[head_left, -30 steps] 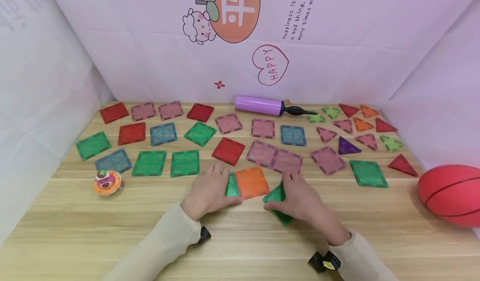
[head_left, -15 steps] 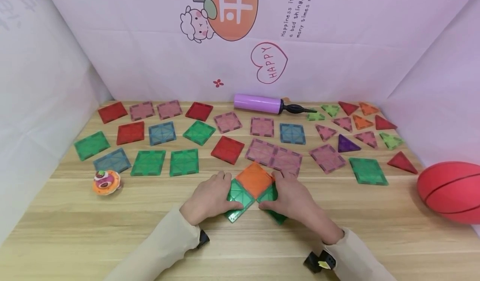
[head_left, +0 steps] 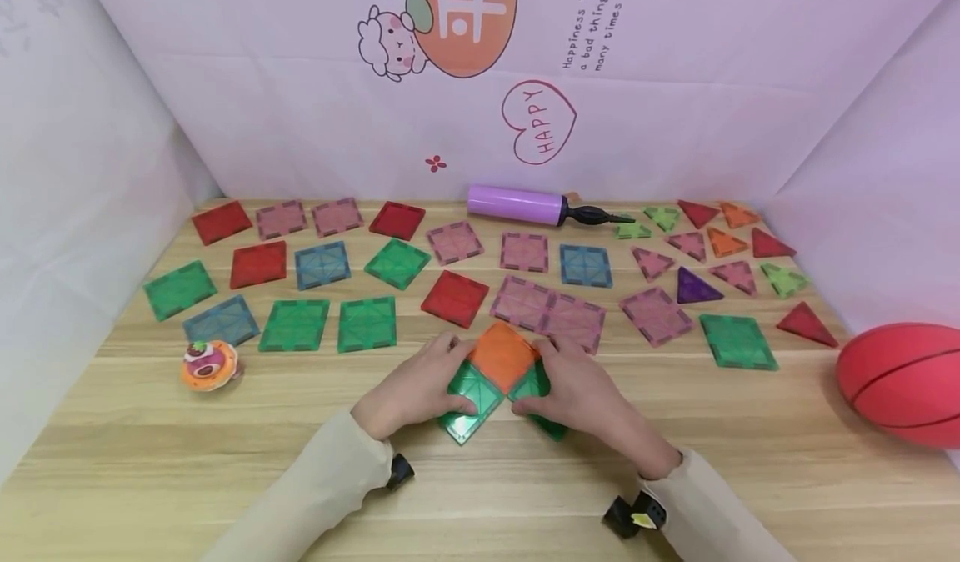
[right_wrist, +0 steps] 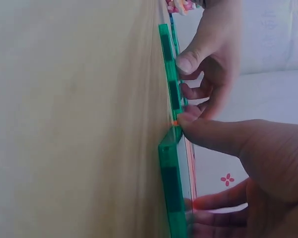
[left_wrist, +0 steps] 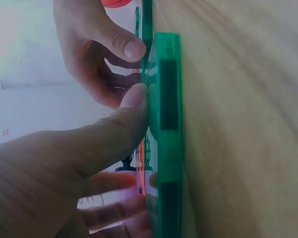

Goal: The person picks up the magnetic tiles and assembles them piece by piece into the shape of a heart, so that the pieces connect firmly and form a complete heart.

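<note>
An orange square magnetic tile lies turned like a diamond, its two near edges against two green square tiles. My left hand holds the left green tile between thumb and fingers. The right green tile, partly covered, is held the same way by my right hand. In the left wrist view, the thumb presses on the face of the green tile. In the right wrist view, the other thumb touches the right-hand green tile near its corner.
Several square tiles in red, pink, blue and green lie in rows behind the hands, such as a red one. Triangle tiles, including a purple one, sit at back right. A purple pump, a red ball and a small toy surround them.
The orange tile has turned from nearly square-on to a diamond. The right green tile has come in against it, and the left green tile shows more. Lately both hands have shifted slightly left.
</note>
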### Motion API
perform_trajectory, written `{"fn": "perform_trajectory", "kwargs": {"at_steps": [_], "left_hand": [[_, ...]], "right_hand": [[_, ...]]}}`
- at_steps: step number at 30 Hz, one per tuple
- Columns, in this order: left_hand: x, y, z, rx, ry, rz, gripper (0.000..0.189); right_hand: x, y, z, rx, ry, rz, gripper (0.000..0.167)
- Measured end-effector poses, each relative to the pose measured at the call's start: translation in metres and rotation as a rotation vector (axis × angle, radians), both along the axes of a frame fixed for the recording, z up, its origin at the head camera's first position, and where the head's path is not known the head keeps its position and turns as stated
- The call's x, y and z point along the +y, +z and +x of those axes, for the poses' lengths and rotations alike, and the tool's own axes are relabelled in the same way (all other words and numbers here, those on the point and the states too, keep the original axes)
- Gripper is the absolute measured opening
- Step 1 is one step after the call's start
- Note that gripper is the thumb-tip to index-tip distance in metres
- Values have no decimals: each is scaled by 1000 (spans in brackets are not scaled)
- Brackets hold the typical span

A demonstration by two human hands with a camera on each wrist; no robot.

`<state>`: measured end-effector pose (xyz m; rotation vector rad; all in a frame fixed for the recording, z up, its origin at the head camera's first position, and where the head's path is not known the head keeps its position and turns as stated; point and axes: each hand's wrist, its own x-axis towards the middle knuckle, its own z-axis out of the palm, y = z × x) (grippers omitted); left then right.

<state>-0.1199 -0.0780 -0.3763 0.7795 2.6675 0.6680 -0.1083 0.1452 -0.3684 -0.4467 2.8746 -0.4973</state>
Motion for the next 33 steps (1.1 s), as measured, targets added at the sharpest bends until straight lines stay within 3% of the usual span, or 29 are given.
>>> {"fn": "perform_trajectory", "kwargs": {"at_steps": [5,8,12,19,28,33], "left_hand": [[-2,0,-2,46,-76,-17,70],[-2,1,-2,73,-92,-49,71],[-2,3,-2,104,-95,-107,71],[1,2,1,134,-90,-152,71],[1,0,1,148,-99,-154,71],[0,0,0,168,-107,-156,71]], "right_hand": [[17,5,-20,-53,43,-128,66],[33,9,-36,6,50,-158,63],[48,9,-55,53,23,-90,72],[55,2,-66,0,36,-44,73],[47,1,-76,64,230,25,60],[44,7,-80,36,266,147,60]]}}
